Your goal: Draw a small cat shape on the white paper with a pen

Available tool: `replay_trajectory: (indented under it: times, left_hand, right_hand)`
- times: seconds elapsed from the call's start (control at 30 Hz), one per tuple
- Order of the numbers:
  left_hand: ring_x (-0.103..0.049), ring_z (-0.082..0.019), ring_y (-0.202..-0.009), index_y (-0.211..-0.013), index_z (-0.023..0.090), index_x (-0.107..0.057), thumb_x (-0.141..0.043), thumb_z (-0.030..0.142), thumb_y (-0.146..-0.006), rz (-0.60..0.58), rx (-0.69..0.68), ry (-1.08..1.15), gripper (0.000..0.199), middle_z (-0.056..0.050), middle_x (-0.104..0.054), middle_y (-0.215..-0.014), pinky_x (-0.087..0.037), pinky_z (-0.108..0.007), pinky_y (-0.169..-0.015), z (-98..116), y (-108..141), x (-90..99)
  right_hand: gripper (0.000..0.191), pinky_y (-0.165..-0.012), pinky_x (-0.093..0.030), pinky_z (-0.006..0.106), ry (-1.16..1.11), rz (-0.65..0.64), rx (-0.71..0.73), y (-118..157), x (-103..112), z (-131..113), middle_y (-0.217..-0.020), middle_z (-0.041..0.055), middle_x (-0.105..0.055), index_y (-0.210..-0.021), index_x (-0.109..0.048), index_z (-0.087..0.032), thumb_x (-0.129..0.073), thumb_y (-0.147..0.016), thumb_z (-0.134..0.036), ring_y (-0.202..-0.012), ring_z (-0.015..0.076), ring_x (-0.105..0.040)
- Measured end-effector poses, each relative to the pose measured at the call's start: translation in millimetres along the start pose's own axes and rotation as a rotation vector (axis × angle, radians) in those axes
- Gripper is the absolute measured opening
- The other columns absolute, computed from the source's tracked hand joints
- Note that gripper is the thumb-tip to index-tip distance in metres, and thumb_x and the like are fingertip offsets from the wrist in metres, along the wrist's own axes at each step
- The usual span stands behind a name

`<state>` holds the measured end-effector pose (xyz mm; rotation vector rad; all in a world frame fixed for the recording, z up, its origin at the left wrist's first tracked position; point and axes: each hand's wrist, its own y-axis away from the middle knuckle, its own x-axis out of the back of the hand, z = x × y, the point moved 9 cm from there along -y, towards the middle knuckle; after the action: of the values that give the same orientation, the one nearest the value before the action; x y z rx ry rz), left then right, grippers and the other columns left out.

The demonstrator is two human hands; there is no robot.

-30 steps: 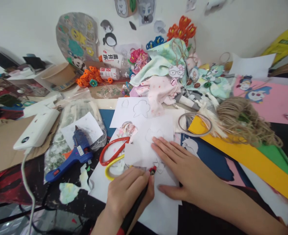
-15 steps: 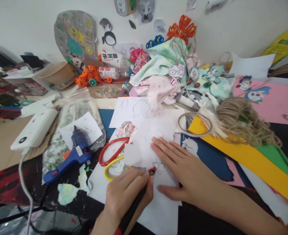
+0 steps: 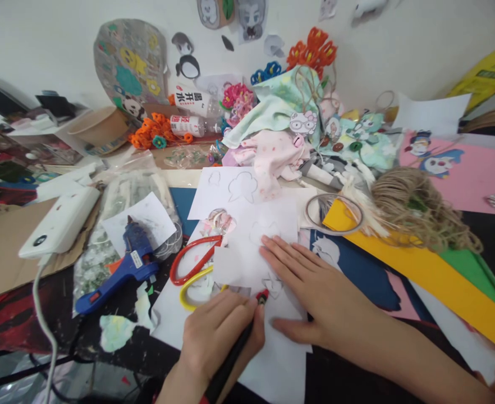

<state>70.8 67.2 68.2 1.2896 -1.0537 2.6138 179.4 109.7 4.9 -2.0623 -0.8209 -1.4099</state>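
Observation:
My left hand [image 3: 218,331] is closed around a black pencil [image 3: 233,356]. The pencil's red, eraser-like end meets the white paper [image 3: 281,359] beside a small pencil-drawn shape. Flat on the same sheet lies my right hand [image 3: 315,286], fingers stretched and thumb apart, holding nothing. Above its fingertips is a faint outline drawing. A small white paper piece [image 3: 228,266] lies close to the left hand. Scissors with a red handle loop [image 3: 175,269] and a yellow one are partly covered by paper, their blades hidden. Another sheet [image 3: 230,193] with outline drawings lies farther back.
A blue glue gun [image 3: 123,275] and fabric scraps [image 3: 117,332] lie left, near a white corded device [image 3: 62,221]. To the right are a yellow strip [image 3: 424,269], a twine bundle [image 3: 420,207] and metal rings [image 3: 335,213]. Cloth [image 3: 268,151] is piled behind.
The pencil's red end has shifted very slightly down beside the drawn shape, with the left hand. My right hand stays in place on the paper.

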Motion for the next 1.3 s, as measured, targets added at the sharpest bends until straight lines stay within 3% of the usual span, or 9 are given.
replay_trajectory:
  times: [0.37, 0.53, 0.63, 0.73, 0.83, 0.9, 1.0, 1.13, 1.3]
  left_hand:
    - [-0.067, -0.010, -0.061, -0.081, 0.020, -0.058, -0.062, 0.003, -0.087, -0.030, -0.007, 0.007, 0.018, 0.003, -0.068, -0.069, -0.060, -0.023, -0.074, 0, 1, 1.3]
    - [-0.069, -0.010, -0.064, -0.084, 0.023, -0.061, -0.067, 0.012, -0.088, 0.159, 0.199, 0.012, 0.013, 0.004, -0.071, -0.073, -0.054, -0.020, -0.062, -17, 7, 22.4]
    - [-0.065, -0.009, -0.056, -0.079, 0.023, -0.063, -0.068, 0.020, -0.089, 0.179, 0.314, 0.128, 0.011, 0.005, -0.070, -0.067, -0.048, -0.019, -0.051, -30, 13, 27.1]
    - [-0.052, -0.007, -0.044, -0.070, 0.021, -0.061, -0.066, 0.026, -0.091, 0.215, 0.377, 0.241, 0.022, 0.007, -0.060, -0.055, -0.040, -0.018, -0.042, -40, 16, 30.3]
    - [-0.049, -0.007, -0.043, -0.067, 0.020, -0.062, -0.066, 0.028, -0.092, 0.181, 0.363, 0.303, 0.026, 0.006, -0.057, -0.052, -0.038, -0.017, -0.041, -43, 11, 27.2]
    - [-0.056, -0.008, -0.049, -0.072, 0.019, -0.066, -0.066, 0.028, -0.092, 0.108, 0.322, 0.303, 0.021, 0.004, -0.064, -0.058, -0.042, -0.018, -0.045, -41, 6, 21.8]
    - [-0.063, -0.010, -0.057, -0.082, 0.018, -0.070, -0.065, 0.025, -0.092, 0.063, 0.265, 0.301, 0.013, 0.000, -0.071, -0.069, -0.049, -0.019, -0.053, -40, 0, 18.0]
    - [-0.065, -0.010, -0.061, -0.083, 0.018, -0.069, -0.066, 0.019, -0.090, 0.088, 0.215, 0.341, 0.008, 0.000, -0.072, -0.073, -0.051, -0.021, -0.058, -40, 2, 17.7]
    - [-0.063, -0.010, -0.061, -0.074, 0.017, -0.063, -0.062, 0.015, -0.091, 0.014, 0.191, 0.355, 0.017, 0.000, -0.069, -0.072, -0.049, -0.021, -0.060, -38, 5, 11.4]
  right_hand:
    - [0.092, -0.123, -0.031, 0.050, -0.034, -0.011, -0.002, 0, -1, 1, -0.166, 0.0173, -0.023, -0.158, -0.033, -0.006, -0.071, -0.084, -0.046, -0.154, 0.0300, -0.024]
    - [0.098, -0.122, -0.033, 0.050, -0.103, 0.034, 0.011, 0, 10, 3, -0.165, 0.0160, -0.030, -0.159, -0.032, -0.012, -0.074, -0.083, -0.058, -0.153, 0.0298, -0.028]
    - [0.080, -0.117, -0.040, 0.051, -0.161, 0.227, -0.029, 4, 38, 10, -0.161, 0.0138, -0.041, -0.154, -0.040, -0.021, -0.070, -0.089, -0.056, -0.148, 0.0296, -0.039]
    - [0.042, -0.107, -0.049, 0.046, -0.131, 0.597, -0.071, 20, 78, 13, -0.136, 0.0109, -0.065, -0.139, -0.056, -0.025, -0.063, -0.098, -0.025, -0.128, 0.0251, -0.059]
    - [0.046, -0.095, -0.054, 0.039, -0.009, 0.835, 0.015, 33, 99, -5, -0.110, 0.0057, -0.074, -0.133, -0.060, -0.026, -0.059, -0.093, -0.004, -0.103, 0.0210, -0.068]
    - [0.044, -0.094, -0.055, 0.039, 0.021, 0.779, 0.042, 28, 96, -15, -0.107, 0.0044, -0.075, -0.131, -0.062, -0.027, -0.058, -0.094, -0.004, -0.099, 0.0208, -0.070]
    - [0.036, -0.102, -0.054, 0.043, -0.100, 0.492, -0.102, 8, 70, -7, -0.125, 0.0087, -0.072, -0.133, -0.063, -0.026, -0.064, -0.097, -0.026, -0.117, 0.0254, -0.066]
    - [0.074, -0.117, -0.040, 0.055, -0.174, 0.171, -0.163, -5, 31, 0, -0.156, 0.0134, -0.049, -0.152, -0.047, -0.024, -0.074, -0.087, -0.048, -0.144, 0.0315, -0.045]
    - [0.080, -0.122, -0.031, 0.054, -0.176, 0.064, -0.129, -7, 10, 2, -0.163, 0.0146, -0.036, -0.156, -0.041, -0.017, -0.072, -0.088, -0.045, -0.152, 0.0287, -0.031]
